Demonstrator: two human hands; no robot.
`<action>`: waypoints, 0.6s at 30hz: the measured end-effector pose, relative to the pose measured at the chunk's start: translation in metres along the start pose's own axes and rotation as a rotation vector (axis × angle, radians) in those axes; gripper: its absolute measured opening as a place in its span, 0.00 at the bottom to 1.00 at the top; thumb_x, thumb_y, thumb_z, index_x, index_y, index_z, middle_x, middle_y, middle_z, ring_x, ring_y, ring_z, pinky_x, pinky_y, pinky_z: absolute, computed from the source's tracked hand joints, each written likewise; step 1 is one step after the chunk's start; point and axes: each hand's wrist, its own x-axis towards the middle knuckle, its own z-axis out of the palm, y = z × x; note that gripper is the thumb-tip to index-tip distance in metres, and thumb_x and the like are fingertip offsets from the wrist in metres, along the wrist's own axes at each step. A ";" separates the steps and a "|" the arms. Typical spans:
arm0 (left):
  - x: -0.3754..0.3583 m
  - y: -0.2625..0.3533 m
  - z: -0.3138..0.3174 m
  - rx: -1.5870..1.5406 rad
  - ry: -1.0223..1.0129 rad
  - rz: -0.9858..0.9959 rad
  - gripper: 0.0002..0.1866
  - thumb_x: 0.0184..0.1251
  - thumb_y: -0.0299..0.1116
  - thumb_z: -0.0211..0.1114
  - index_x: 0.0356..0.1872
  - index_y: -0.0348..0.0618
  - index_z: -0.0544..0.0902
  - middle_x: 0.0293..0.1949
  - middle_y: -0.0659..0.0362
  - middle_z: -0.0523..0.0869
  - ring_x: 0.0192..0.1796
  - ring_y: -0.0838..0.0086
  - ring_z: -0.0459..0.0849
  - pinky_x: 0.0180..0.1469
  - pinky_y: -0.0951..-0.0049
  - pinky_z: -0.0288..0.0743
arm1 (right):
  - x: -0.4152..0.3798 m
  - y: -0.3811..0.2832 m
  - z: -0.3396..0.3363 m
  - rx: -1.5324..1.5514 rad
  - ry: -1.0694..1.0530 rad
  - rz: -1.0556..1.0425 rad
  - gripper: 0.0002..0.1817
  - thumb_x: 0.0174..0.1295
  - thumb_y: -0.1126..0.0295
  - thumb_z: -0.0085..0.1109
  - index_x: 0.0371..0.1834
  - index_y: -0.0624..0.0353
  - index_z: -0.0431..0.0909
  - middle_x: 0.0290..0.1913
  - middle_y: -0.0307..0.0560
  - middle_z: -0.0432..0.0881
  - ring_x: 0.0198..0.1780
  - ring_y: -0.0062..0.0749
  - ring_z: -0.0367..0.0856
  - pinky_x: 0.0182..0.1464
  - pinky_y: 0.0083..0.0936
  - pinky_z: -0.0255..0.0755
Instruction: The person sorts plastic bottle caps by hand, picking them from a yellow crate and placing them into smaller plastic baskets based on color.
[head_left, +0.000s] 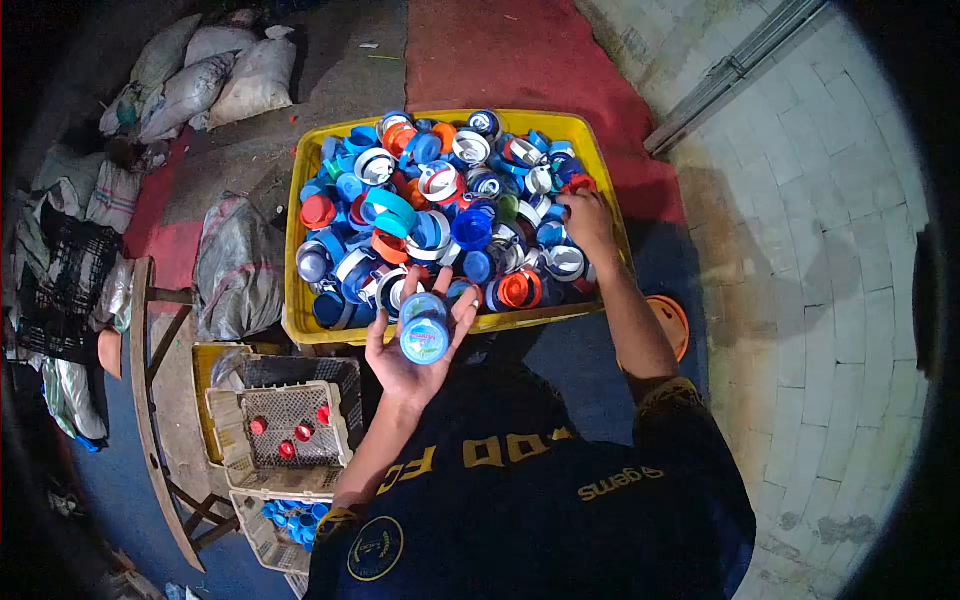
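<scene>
My left hand [400,382] is turned palm up in front of the tub, its fingers curled around two stacked round blue bottle caps; the nearer blue cap [424,341] has a printed label on top. My right hand [590,222] reaches over the right side of the large yellow tub [610,180], fingers bent down among the caps beside a red cap [577,184]. What its fingertips grip is hidden. The tub is heaped with blue, white, orange, red and teal plastic caps, such as a teal cap [390,212] and a dark blue cap [472,229].
At lower left stands a crate [235,440] with several red caps; below it, another crate [262,545] holds blue caps. A wooden frame [150,400] stands left of them. Sacks [235,265] lie farther left and back. A tiled wall [800,350] is on the right.
</scene>
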 end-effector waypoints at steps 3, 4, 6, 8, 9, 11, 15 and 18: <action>-0.005 0.005 -0.002 -0.001 -0.018 0.023 0.37 0.70 0.55 0.58 0.79 0.56 0.66 0.79 0.47 0.63 0.78 0.37 0.62 0.79 0.43 0.60 | -0.002 -0.002 0.008 -0.052 0.050 -0.021 0.17 0.55 0.74 0.70 0.49 0.50 0.91 0.51 0.54 0.84 0.62 0.52 0.77 0.64 0.43 0.72; -0.007 0.007 -0.002 0.002 0.001 0.042 0.37 0.70 0.55 0.58 0.79 0.56 0.66 0.79 0.47 0.65 0.78 0.37 0.62 0.79 0.43 0.59 | -0.002 -0.003 0.009 -0.044 0.059 -0.010 0.16 0.55 0.74 0.70 0.49 0.50 0.91 0.50 0.53 0.84 0.62 0.52 0.77 0.65 0.43 0.72; -0.009 0.012 -0.006 -0.011 0.000 0.076 0.37 0.70 0.55 0.58 0.78 0.55 0.67 0.79 0.48 0.64 0.78 0.37 0.62 0.79 0.43 0.59 | 0.000 -0.007 0.010 -0.028 0.095 -0.014 0.12 0.55 0.76 0.69 0.43 0.51 0.91 0.48 0.52 0.85 0.60 0.51 0.78 0.61 0.43 0.73; -0.011 0.015 -0.007 -0.038 0.011 0.100 0.37 0.70 0.55 0.59 0.78 0.56 0.67 0.79 0.48 0.64 0.79 0.38 0.60 0.79 0.42 0.59 | -0.001 -0.009 0.006 0.035 0.050 0.035 0.09 0.56 0.76 0.68 0.39 0.53 0.89 0.46 0.52 0.85 0.55 0.52 0.81 0.57 0.44 0.75; -0.012 0.015 -0.008 -0.025 0.004 0.110 0.37 0.70 0.55 0.59 0.78 0.56 0.67 0.79 0.48 0.64 0.79 0.38 0.60 0.79 0.42 0.58 | -0.001 -0.011 0.002 0.067 0.026 0.061 0.07 0.56 0.77 0.67 0.36 0.54 0.89 0.45 0.52 0.85 0.52 0.53 0.82 0.55 0.45 0.75; -0.012 0.017 -0.009 0.002 -0.012 0.132 0.37 0.70 0.54 0.59 0.78 0.56 0.67 0.80 0.48 0.63 0.80 0.38 0.59 0.79 0.41 0.58 | -0.004 0.008 0.013 0.269 0.121 0.050 0.07 0.57 0.79 0.67 0.38 0.59 0.85 0.41 0.52 0.85 0.42 0.48 0.85 0.47 0.40 0.77; -0.008 0.017 -0.003 -0.020 -0.037 0.157 0.38 0.69 0.54 0.59 0.79 0.54 0.65 0.79 0.45 0.63 0.80 0.37 0.57 0.81 0.39 0.52 | -0.038 -0.030 -0.028 0.430 0.399 0.045 0.09 0.62 0.79 0.67 0.45 0.62 0.80 0.38 0.46 0.85 0.40 0.31 0.84 0.43 0.29 0.76; 0.001 0.015 -0.004 0.009 -0.036 0.182 0.39 0.68 0.53 0.59 0.79 0.53 0.65 0.79 0.45 0.62 0.80 0.37 0.57 0.82 0.39 0.52 | -0.074 -0.071 -0.035 0.906 0.317 0.275 0.12 0.64 0.76 0.69 0.48 0.60 0.79 0.44 0.46 0.85 0.41 0.28 0.81 0.44 0.27 0.76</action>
